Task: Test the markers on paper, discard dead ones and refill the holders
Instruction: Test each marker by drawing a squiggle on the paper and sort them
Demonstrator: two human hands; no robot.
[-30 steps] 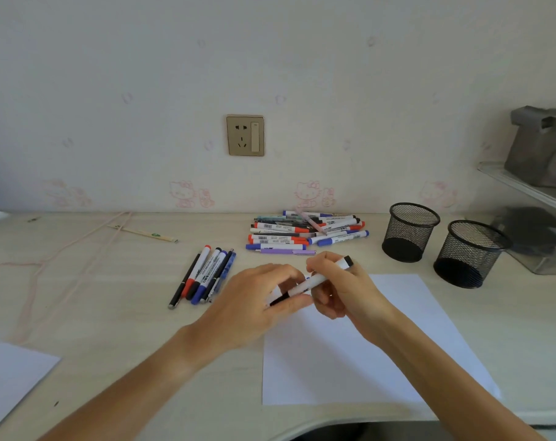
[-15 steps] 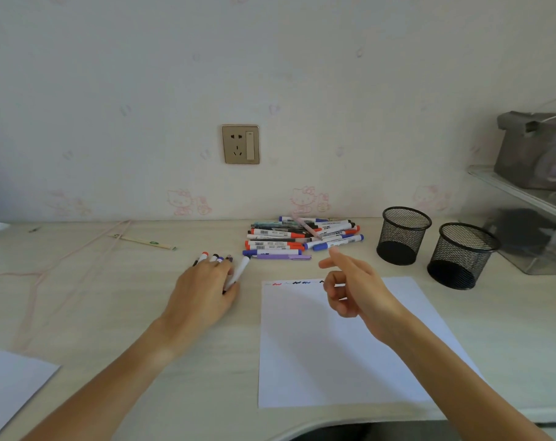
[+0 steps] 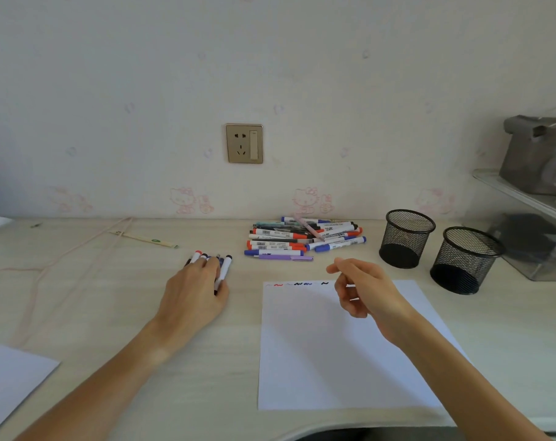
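My left hand lies over a short row of markers on the desk left of the paper. Its thumb and forefinger pinch the lower end of a white marker with a black cap at the row's right side. My right hand hovers over the top of the white paper, forefinger stretched out, other fingers loosely curled, holding nothing. Small red, blue and black scribbles line the paper's top edge. A pile of markers lies behind the paper.
Two black mesh holders stand to the right of the pile, nothing visible inside them. A clear shelf unit fills the far right. Another sheet lies at the near left; a thin cord crosses the left of the desk.
A second ago both hands held the black-capped marker over the paper. My left hand carried it left to the row of markers; my right hand let go and stayed above the paper.
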